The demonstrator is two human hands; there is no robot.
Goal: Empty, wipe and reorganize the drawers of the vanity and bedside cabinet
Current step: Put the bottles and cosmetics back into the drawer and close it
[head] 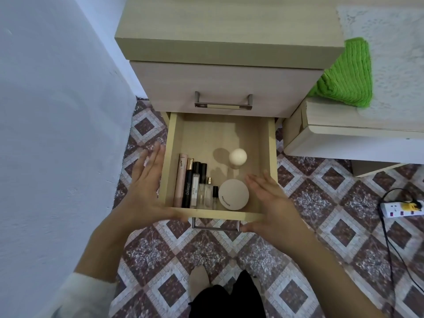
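The bedside cabinet [229, 44] has its lower drawer [218, 213] pulled out; the upper drawer [220, 83] is closed. Inside the open drawer, several slim tubes and small bottles [195, 184] lie in a row at the left, beside a round white compact [233, 195] and a white ball-shaped item [238, 157]. My left hand [146, 187] is at the drawer's front left corner with straight fingers along the outside of its left wall. My right hand [268, 198] is at the front right corner, fingers straight over the inside, thumb below the front edge.
A light blue wall [57, 134] stands close on the left. A green cloth [346, 74] lies on a white bedspread at the right, above a bed frame [344, 138]. A power strip [401, 210] with a black cable lies on the patterned floor [183, 249].
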